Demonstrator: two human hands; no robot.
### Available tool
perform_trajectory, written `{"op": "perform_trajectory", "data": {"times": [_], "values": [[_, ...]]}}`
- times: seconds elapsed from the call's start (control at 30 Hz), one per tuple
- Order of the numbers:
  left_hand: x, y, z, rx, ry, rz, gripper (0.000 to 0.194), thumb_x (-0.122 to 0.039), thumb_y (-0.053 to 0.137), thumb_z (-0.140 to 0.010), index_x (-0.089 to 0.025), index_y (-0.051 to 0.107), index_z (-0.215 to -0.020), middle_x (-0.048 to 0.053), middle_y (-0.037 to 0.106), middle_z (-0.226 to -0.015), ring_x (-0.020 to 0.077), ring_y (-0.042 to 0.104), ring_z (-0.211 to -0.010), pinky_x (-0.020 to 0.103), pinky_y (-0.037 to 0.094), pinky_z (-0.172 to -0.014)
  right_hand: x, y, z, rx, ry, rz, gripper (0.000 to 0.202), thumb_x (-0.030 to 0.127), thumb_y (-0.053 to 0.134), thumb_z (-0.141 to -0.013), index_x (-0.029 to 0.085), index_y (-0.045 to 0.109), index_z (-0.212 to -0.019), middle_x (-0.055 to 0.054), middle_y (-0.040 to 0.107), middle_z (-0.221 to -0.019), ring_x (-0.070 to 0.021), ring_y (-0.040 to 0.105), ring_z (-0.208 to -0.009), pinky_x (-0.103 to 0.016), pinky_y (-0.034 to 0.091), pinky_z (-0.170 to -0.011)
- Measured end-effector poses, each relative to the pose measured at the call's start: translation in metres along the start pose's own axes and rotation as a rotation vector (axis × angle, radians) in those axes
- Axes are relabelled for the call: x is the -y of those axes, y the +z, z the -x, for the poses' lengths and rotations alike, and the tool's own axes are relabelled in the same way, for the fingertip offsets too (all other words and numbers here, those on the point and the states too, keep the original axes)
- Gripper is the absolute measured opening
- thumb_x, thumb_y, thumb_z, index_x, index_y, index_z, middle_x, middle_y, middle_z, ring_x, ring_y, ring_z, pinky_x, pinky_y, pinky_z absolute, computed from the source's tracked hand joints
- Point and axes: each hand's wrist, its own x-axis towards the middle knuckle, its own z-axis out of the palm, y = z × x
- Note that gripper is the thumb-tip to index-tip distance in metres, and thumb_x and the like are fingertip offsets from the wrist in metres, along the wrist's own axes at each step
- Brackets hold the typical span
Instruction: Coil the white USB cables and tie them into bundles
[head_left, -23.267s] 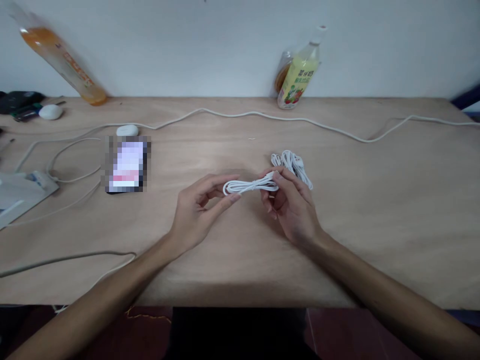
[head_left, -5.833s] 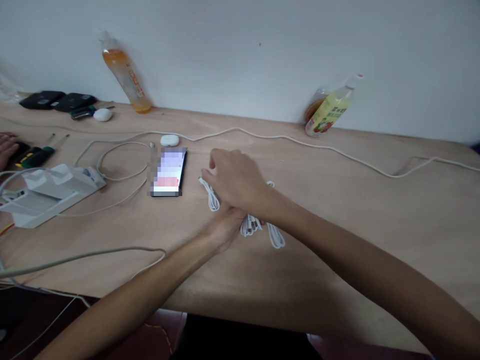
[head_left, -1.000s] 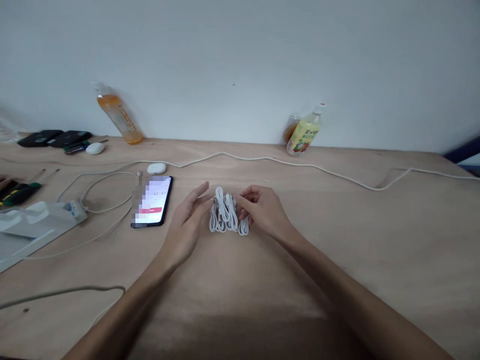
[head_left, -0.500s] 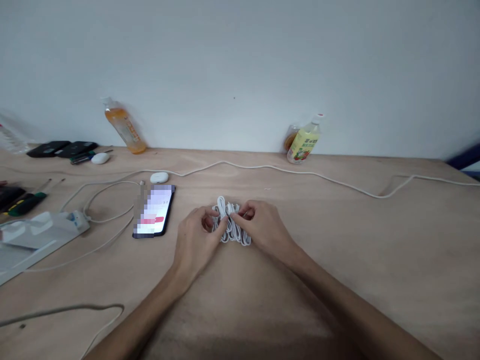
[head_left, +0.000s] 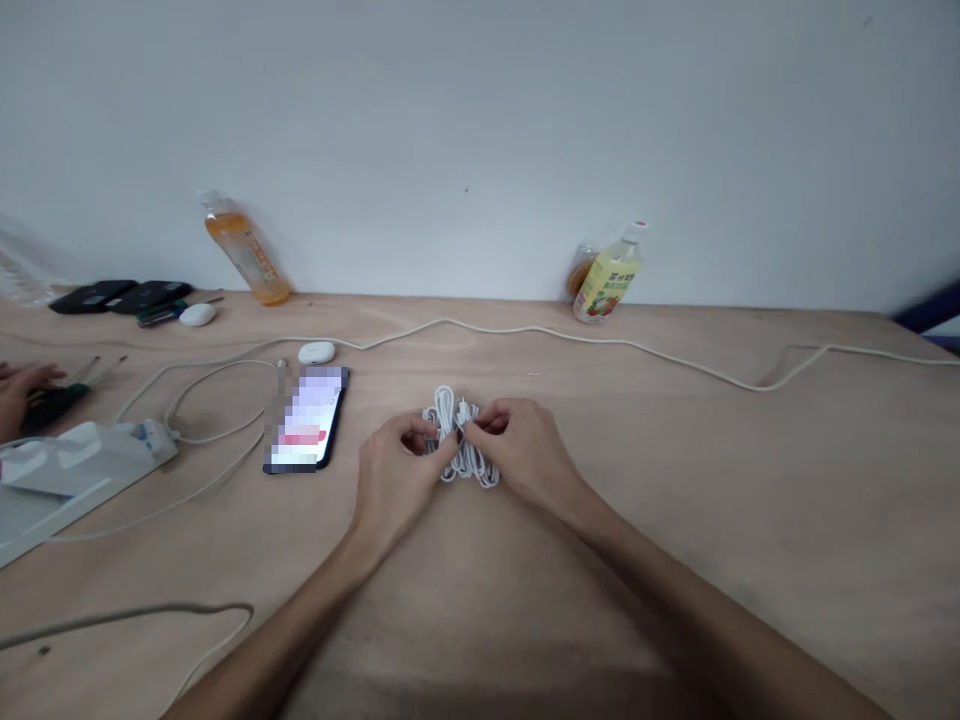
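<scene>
Bundles of folded white cable (head_left: 469, 460) lie side by side on the wooden table in front of me. My left hand (head_left: 401, 455) is closed on the left side of them, its thumb and fingers pinching the cable. From the right, my right hand (head_left: 525, 445) pinches the cable near its upper part, thumb against curled fingers. One narrow loop sticks up between the two hands. The fingertips hide part of the cable's middle.
Left of my hands lies a smartphone (head_left: 311, 420), with a white earbud case (head_left: 316, 352) behind it. A long white cord (head_left: 540, 331) crosses the table. Two bottles, orange (head_left: 247, 250) and yellow (head_left: 609, 275), lean at the wall. Another person's hand (head_left: 22, 395) is at far left.
Another person's hand has come into view at the far left, over the dark tool there. My hands keep their grip on the white cable and have barely moved.
</scene>
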Motion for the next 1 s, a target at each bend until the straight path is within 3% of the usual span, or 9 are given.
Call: {"op": "perform_trajectory", "data": {"times": [0.17,0.37,0.5,0.67,0.87,1.0], "values": [[-0.004,-0.006,-0.003,0.019,0.003,0.039,0.029,-0.049,0.063,-0.075,-0.024,0.063,-0.061,0.0,0.062,-0.062,0.0191,0.057,-0.063,0.033,0.039,-0.064,0.001,-0.002,-0.002,0.02,0.076,-0.149,0.013,0.02,0.075,-0.083,0.017,0.081,-0.071,-0.005,0.083,-0.072,-0.02,0.075,-0.066,-0.025,0.047,-0.058],[0.0,-0.009,-0.004,0.116,0.032,-0.069,0.025,-0.047,0.065,-0.079,-0.023,0.067,-0.071,0.001,0.068,-0.067,0.0214,0.061,-0.067,0.033,0.04,-0.066,-0.001,0.001,0.0,-0.043,0.029,-0.169,0.021,0.024,0.074,-0.088,0.018,0.079,-0.069,-0.005,0.081,-0.069,-0.0196,0.074,-0.062,-0.026,0.049,-0.058],[0.004,-0.009,-0.003,0.051,0.059,-0.042,0.032,-0.054,0.07,-0.081,-0.023,0.07,-0.086,0.001,0.071,-0.068,0.0225,0.063,-0.065,0.034,0.044,-0.065,-0.001,-0.007,-0.004,-0.01,0.007,-0.145,0.028,0.024,0.069,-0.093,0.019,0.077,-0.066,-0.003,0.078,-0.062,-0.0172,0.07,-0.056,-0.026,0.047,-0.058],[0.005,-0.009,-0.005,0.089,0.06,-0.029,0.031,-0.053,0.069,-0.082,-0.024,0.071,-0.074,0.003,0.074,-0.07,0.0232,0.066,-0.066,0.034,0.045,-0.064,0.0,-0.009,-0.003,0.059,0.013,-0.03,0.024,0.016,0.071,-0.087,0.018,0.076,-0.063,-0.005,0.077,-0.063,-0.0166,0.067,-0.058,-0.025,0.043,-0.058],[0.006,-0.009,-0.006,0.049,0.062,-0.008,0.031,-0.052,0.068,-0.083,-0.023,0.072,-0.074,0.003,0.073,-0.068,0.0227,0.065,-0.064,0.034,0.045,-0.062,0.002,-0.006,-0.001,0.142,0.009,-0.085,0.029,0.013,0.065,-0.086,0.019,0.073,-0.058,-0.003,0.076,-0.061,-0.0149,0.064,-0.056,-0.024,0.042,-0.058],[0.006,-0.01,-0.005,0.019,0.072,0.01,0.028,-0.05,0.07,-0.083,-0.022,0.072,-0.081,0.003,0.073,-0.071,0.022,0.064,-0.064,0.033,0.047,-0.062,0.003,-0.013,-0.004,0.08,0.02,0.064,0.028,0.017,0.067,-0.088,0.02,0.07,-0.06,-0.003,0.072,-0.061,-0.0167,0.064,-0.06,-0.026,0.039,-0.059]]}}
